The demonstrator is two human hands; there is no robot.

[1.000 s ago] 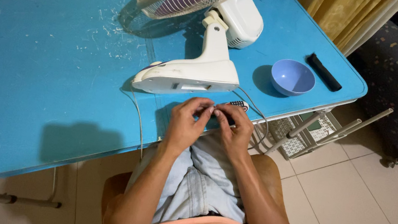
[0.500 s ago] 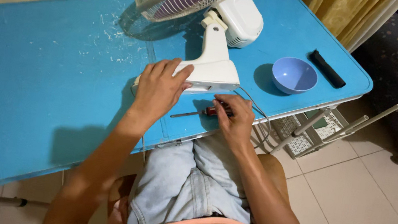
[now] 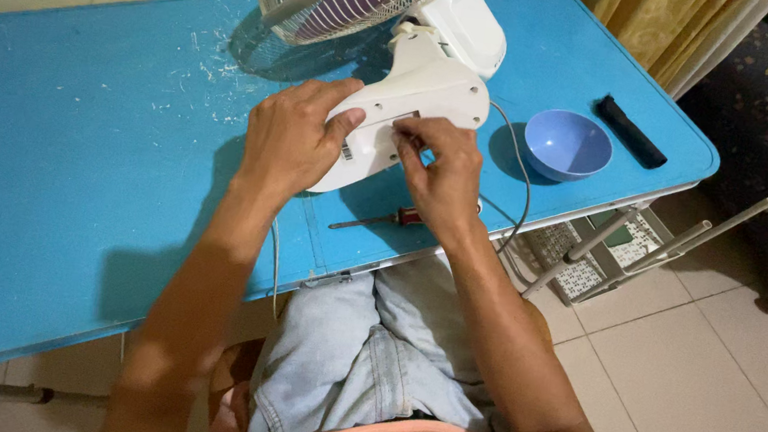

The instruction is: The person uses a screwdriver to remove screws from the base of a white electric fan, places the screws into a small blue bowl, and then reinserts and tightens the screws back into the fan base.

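Observation:
A white table fan (image 3: 411, 73) lies tipped over on the blue table (image 3: 48, 165), its base (image 3: 401, 116) lifted toward me and its grille at the top. My left hand (image 3: 291, 136) grips the left side of the base. My right hand (image 3: 439, 169) pinches at the base's underside with thumb and forefinger. A small screwdriver with a red handle (image 3: 379, 220) lies on the table just below my right hand, held by neither hand. The fan's grey cord (image 3: 520, 179) loops off the table edge on the right.
A light blue bowl (image 3: 567, 144) sits right of the fan, with a black oblong object (image 3: 631, 131) beyond it near the table's right edge. White crumbs are scattered left of the grille. A metal rack (image 3: 615, 244) stands on the tiled floor; a yellow curtain hangs behind.
Both hands left the table's front edge and went to the fan. The base, flat on the table before, is now tipped up in my hands. The screwdriver was put down.

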